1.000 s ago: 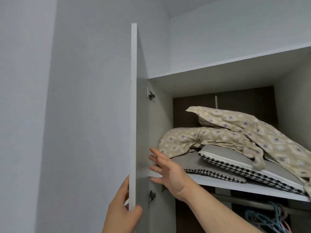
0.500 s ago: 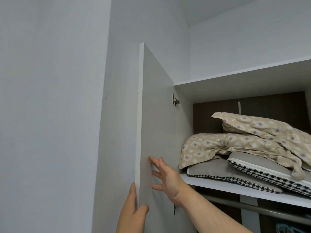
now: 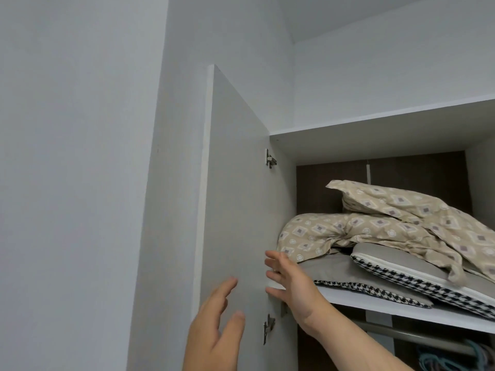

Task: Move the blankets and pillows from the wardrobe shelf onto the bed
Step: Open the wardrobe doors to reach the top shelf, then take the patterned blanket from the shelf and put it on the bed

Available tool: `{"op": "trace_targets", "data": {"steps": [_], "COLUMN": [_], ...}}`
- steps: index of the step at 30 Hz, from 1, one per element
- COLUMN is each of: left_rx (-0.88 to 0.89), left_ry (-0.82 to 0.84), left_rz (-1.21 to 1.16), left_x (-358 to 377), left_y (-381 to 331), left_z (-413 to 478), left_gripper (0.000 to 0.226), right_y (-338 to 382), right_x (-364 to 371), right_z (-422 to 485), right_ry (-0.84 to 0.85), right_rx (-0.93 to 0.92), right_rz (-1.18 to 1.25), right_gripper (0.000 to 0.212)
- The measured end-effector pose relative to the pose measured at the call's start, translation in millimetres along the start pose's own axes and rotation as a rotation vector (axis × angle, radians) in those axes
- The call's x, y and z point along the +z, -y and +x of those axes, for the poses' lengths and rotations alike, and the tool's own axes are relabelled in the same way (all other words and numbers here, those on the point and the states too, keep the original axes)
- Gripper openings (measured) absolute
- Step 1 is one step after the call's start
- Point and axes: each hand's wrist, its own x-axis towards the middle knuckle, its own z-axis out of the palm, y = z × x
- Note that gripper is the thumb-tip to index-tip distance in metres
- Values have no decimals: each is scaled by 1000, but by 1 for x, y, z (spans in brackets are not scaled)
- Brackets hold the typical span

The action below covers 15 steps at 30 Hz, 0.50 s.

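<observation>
A beige blanket (image 3: 375, 231) with a diamond print lies crumpled on the white wardrobe shelf (image 3: 401, 310). Under it lie two flat pillows with grey tops and houndstooth sides: one (image 3: 356, 279) at the left front, another (image 3: 417, 274) overlapping it to the right. My right hand (image 3: 292, 279) is open, fingers spread, at the shelf's left front corner, just short of the blanket's left end. My left hand (image 3: 217, 325) is open too, in front of the inner face of the door, holding nothing.
The wardrobe's left door (image 3: 238, 210) stands swung wide, close to the grey wall (image 3: 80, 183). Hinges (image 3: 270, 158) show on the door's inner side. Below the shelf runs a metal hanging rail (image 3: 417, 336) with teal hangers (image 3: 455, 360).
The door has swung further open. My left hand has let go of the door's edge and now hovers open. My right hand moved from the door's inner face toward the shelf corner.
</observation>
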Motion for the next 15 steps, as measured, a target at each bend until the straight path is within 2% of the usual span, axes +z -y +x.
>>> {"op": "trace_targets", "data": {"steps": [2,4,12,15], "left_rx": [-60,-61,96,162], "left_ry": [56,80,213,254], "left_rz": [-164,-231,-285,-232], "left_x": [23,48,183,240], "left_y": [-10,-17,-55,-65], "left_z": [10,23,62,73], "left_gripper": [36,33,26,45], "right_y": [6,13,56,68], "right_x": [-38,-77,-255,-314], "right_z": [-7,-16,-64,-74], "right_ry": [-130,-259,-611,-751], "right_rx": [-63,-133,-217,-238], "right_rz": [-32,-72,-205,-250], "right_gripper": [32,25,18,22]}}
